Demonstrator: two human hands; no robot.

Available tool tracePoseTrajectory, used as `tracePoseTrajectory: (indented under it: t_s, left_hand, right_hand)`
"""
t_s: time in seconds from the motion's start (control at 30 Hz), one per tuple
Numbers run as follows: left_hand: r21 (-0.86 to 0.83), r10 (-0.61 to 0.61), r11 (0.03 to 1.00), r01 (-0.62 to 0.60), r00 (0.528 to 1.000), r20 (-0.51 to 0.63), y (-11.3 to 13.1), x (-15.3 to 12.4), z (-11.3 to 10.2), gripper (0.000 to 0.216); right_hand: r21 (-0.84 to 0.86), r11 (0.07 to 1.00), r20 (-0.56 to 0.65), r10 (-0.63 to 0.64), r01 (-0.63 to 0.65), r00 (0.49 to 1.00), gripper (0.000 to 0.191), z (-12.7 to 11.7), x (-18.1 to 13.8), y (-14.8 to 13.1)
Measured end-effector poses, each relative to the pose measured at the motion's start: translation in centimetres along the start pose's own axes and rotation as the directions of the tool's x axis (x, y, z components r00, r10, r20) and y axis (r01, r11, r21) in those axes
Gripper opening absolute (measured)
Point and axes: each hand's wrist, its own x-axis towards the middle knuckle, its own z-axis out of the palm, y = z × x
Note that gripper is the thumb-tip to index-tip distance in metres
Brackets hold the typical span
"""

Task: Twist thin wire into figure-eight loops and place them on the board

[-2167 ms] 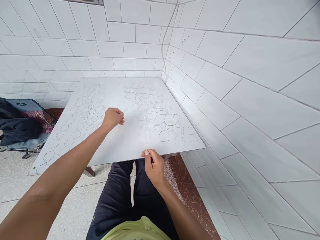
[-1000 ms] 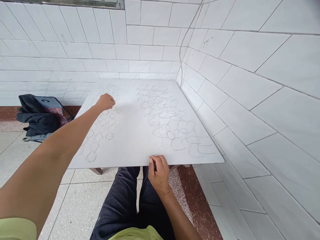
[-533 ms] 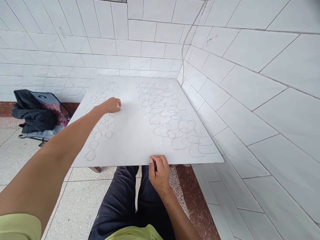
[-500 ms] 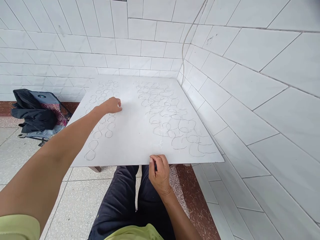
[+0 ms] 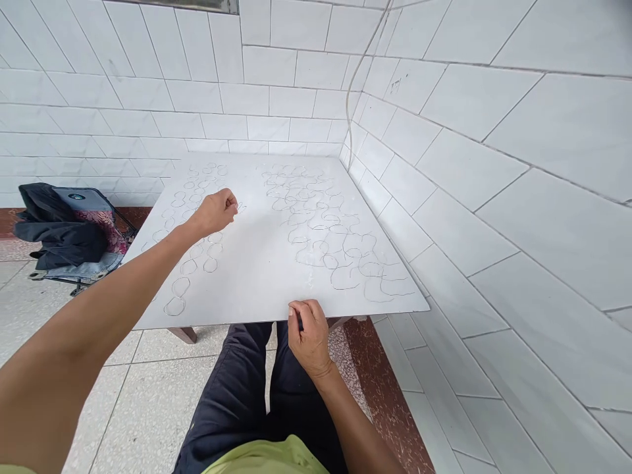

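My left hand (image 5: 217,209) reaches over the left half of a white board (image 5: 251,276), thumb and fingers pinched together. A faint thin wire piece (image 5: 241,207) shows at its fingertips. Around and below that hand lie rows of thin wire loops, some joined like a figure eight, such as the wire loops (image 5: 176,296) near the front left. Across the right half spread many loose curved wires (image 5: 340,247), overlapping one another. My right hand (image 5: 310,332) is curled at the board's front edge, thumb against the fingers; whatever it may hold is hidden.
White tiled walls (image 5: 444,164) meet behind and to the right of the board. A cable (image 5: 349,99) hangs down the corner. On the left, a folding chair (image 5: 93,263) carries dark cloth (image 5: 64,230). A wooden table leg (image 5: 182,334) shows below the board.
My left hand has closed into a tighter pinch and a faint thin wire shows at its fingertips. My right hand stays at the front edge. The view has shifted slightly.
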Motion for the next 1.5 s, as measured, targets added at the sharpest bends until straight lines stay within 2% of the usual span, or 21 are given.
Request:
tracePoseTrajectory:
  t_s: [0.07, 0.13, 0.2, 0.27, 0.33, 0.4, 0.53, 0.63, 0.87, 0.93, 1.03, 1.17, 1.23, 1.4, 1.5]
  left_hand:
    - [-0.249, 0.064, 0.967, -0.057, 0.998, 0.020, 1.1, -2.4, -1.0, 0.011]
    - [-0.471, 0.123, 0.879, -0.078, 0.990, 0.067, 2.1, -5.0, -1.5, 0.015]
    - [-0.631, 0.149, 0.775, -0.038, 0.981, 0.124, 2.9, -7.5, -1.5, 0.020]
    - [-0.722, 0.168, 0.692, 0.022, 0.967, 0.191, 3.4, -9.8, -1.1, 0.024]
    - [-0.762, 0.175, 0.643, 0.079, 0.953, 0.246, 3.7, -11.6, -0.5, 0.026]
    - [-0.770, 0.176, 0.626, 0.125, 0.939, 0.295, 3.9, -13.0, 0.1, 0.027]
    - [-0.749, 0.172, 0.638, 0.181, 0.914, 0.368, 3.7, -14.8, 1.4, 0.028]
    - [-0.748, 0.160, 0.630, 0.211, 0.906, 0.391, 3.3, -15.6, 2.2, 0.027]
    - [-0.770, 0.082, 0.594, 0.234, 0.934, 0.347, 3.1, -17.4, 3.5, 0.029]
    - [-0.771, 0.037, 0.587, 0.246, 0.943, 0.329, 3.2, -18.2, 4.2, 0.033]
    - [-0.782, -0.030, 0.556, 0.283, 0.946, 0.322, 3.2, -19.7, 5.8, 0.038]
    - [-0.809, -0.026, 0.486, 0.332, 0.930, 0.366, 2.8, -21.4, 8.1, 0.036]
    - [-0.831, -0.020, 0.465, 0.307, 0.942, 0.336, 2.6, -21.8, 9.0, 0.031]
    - [-0.812, -0.009, 0.541, 0.221, 0.966, 0.257, 2.2, -22.3, 9.6, 0.025]
    - [-0.776, -0.024, 0.598, 0.201, 0.972, 0.233, 2.5, -23.1, 9.7, 0.026]
  right_hand:
    - [0.053, 0.998, 0.022, 0.044, -0.045, 0.999, 0.017, -0.4, 0.4, -0.4]
    - [0.139, 0.982, 0.044, 0.124, -0.129, 0.991, 0.017, -0.9, 1.0, -0.8]
    - [0.258, 0.934, 0.066, 0.238, -0.248, 0.969, 0.017, -1.5, 1.8, -1.4]
    - [0.402, 0.840, 0.106, 0.352, -0.364, 0.930, 0.019, -2.1, 2.9, -2.0]
    - [0.541, 0.728, 0.158, 0.404, -0.421, 0.901, 0.024, -2.7, 4.0, -2.5]
    - [0.613, 0.671, 0.178, 0.397, -0.417, 0.900, 0.026, -3.3, 5.0, -3.1]
    - [0.623, 0.675, 0.251, 0.306, -0.396, 0.918, 0.026, -4.1, 5.6, -4.3]
    - [0.629, 0.645, 0.354, 0.260, -0.434, 0.899, 0.023, -4.1, 5.1, -5.0]
    - [0.666, 0.572, 0.370, 0.303, -0.479, 0.878, 0.026, -2.5, 2.9, -5.1]
    - [0.651, 0.599, 0.333, 0.326, -0.466, 0.885, 0.025, -2.1, 2.4, -5.0]
    - [0.566, 0.726, 0.232, 0.316, -0.392, 0.920, 0.021, -1.5, 1.8, -4.9]
    - [0.410, 0.874, 0.156, 0.214, -0.261, 0.964, 0.019, -1.1, 1.3, -4.7]
    - [0.309, 0.930, 0.147, 0.160, -0.199, 0.976, 0.021, -1.0, 1.2, -4.7]
    - [0.008, 0.999, 0.141, 0.037, -0.039, 0.989, 0.023, -0.8, 1.1, -4.8]
    - [-0.082, 0.995, 0.150, 0.059, -0.047, 0.987, 0.027, -0.5, 0.9, -4.8]
